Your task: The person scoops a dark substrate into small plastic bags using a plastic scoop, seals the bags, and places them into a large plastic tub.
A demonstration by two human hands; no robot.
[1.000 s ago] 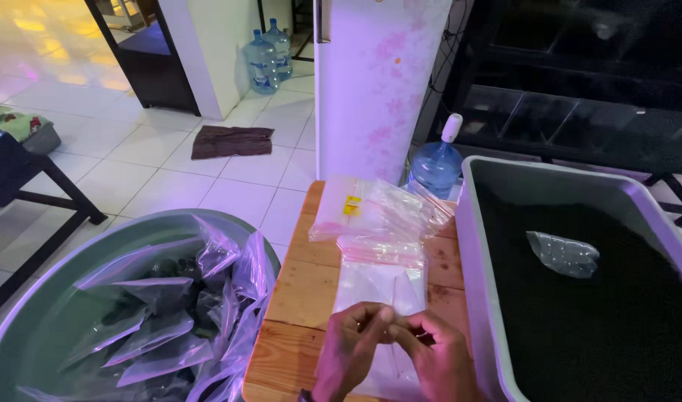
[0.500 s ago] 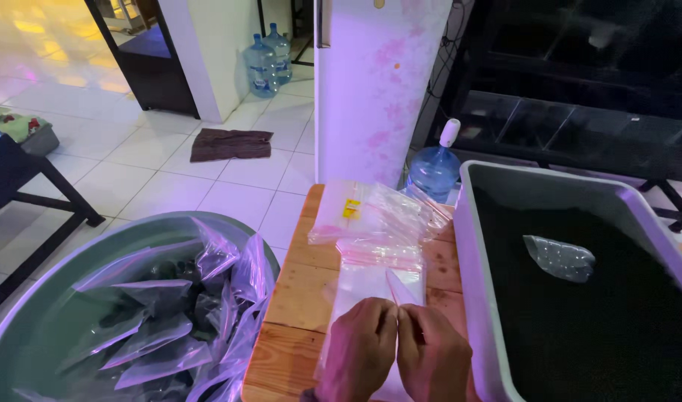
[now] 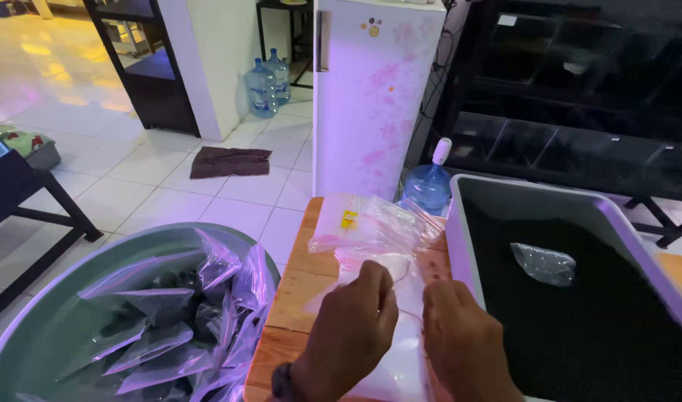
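Left hand (image 3: 352,327) and right hand (image 3: 460,335) are pinching the clear plastic bag (image 3: 389,357) on the table (image 3: 300,290); separating only its top layer is advisable, stack of bags (image 3: 370,227) lying just beyond.

Counts around the two hands

Two hands, the left hand (image 3: 350,327) and the right hand (image 3: 460,339), meet over one clear plastic bag (image 3: 389,365) on one wooden bench (image 3: 296,298). Just beyond them lies one stack of clear bags (image 3: 370,227). Left of them is one round green tub (image 3: 73,298) holding several filled bags, too overlapped to count. Right of them is one grey tray (image 3: 460,246) with one small bag (image 3: 543,263). Far beyond stand three water bottles: one (image 3: 429,186) near, two (image 3: 266,85) distant.
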